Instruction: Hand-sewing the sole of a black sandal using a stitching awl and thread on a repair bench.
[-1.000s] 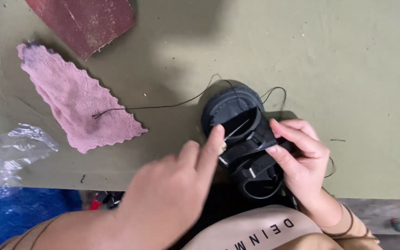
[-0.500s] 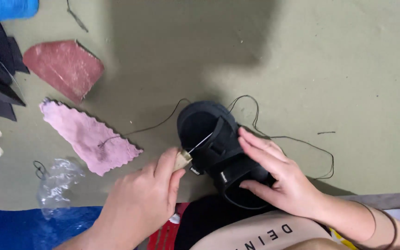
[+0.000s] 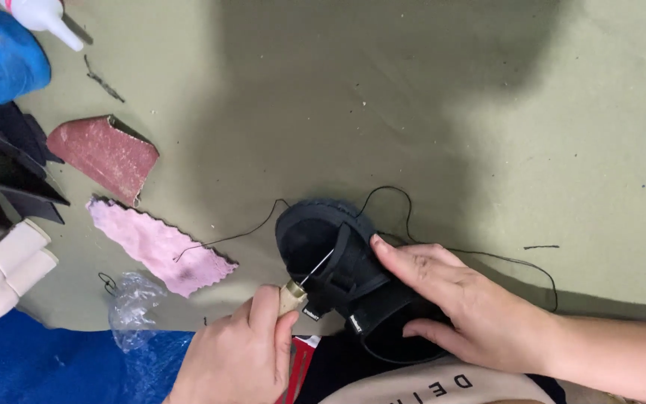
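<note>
The left hand (image 3: pixel 237 359) comes up from below, knuckles toward the camera, fingers curled into a closed fist with the thumb pressed along the top; the right hand (image 3: pixel 461 303) lies to its right, palm down, fingers stretched out leftward and slightly spread, thumb tucked lower; its bare forearm runs off to the right, level and relaxed.

Bare forearms, no sleeves, beige lettered garment at lap

Shoe-repair workshop: olive-green worktable (image 3: pixel 487 112), sandpaper sheet (image 3: pixel 102 153), glue bottle (image 3: pixel 42 13) at far-left corner, black sole cutouts (image 3: pixel 9 161), black thread (image 3: pixel 443 247).
</note>
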